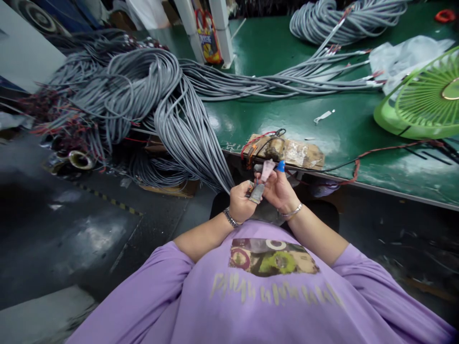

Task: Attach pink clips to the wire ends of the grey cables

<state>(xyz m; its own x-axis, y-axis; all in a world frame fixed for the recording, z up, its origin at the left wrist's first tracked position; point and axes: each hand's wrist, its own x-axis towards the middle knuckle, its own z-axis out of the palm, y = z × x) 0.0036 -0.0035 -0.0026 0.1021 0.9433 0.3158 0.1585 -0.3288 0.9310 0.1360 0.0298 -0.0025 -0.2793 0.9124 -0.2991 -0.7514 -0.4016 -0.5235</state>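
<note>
My left hand (242, 203) is closed at the end of a bundle of grey cables (201, 134) that runs down to it from the bench. A grey cover wraps its thumb. Just right of it, my right hand (281, 192) has its fingers bent in towards the left fingertips. It wears a blue finger cover (280, 166) and a pink one (267, 170). Thin coloured wires (256, 181) show between the two hands; the exact grip of the right fingers on them is hidden.
Beyond my hands, a taped cardboard piece (304, 155) with red and black leads lies on the green bench's (244, 114) edge. A green fan (423, 102) and a plastic bag (409, 57) are at right. Coiled cables (344, 21) lie behind; a large cable heap (125, 86) is at left.
</note>
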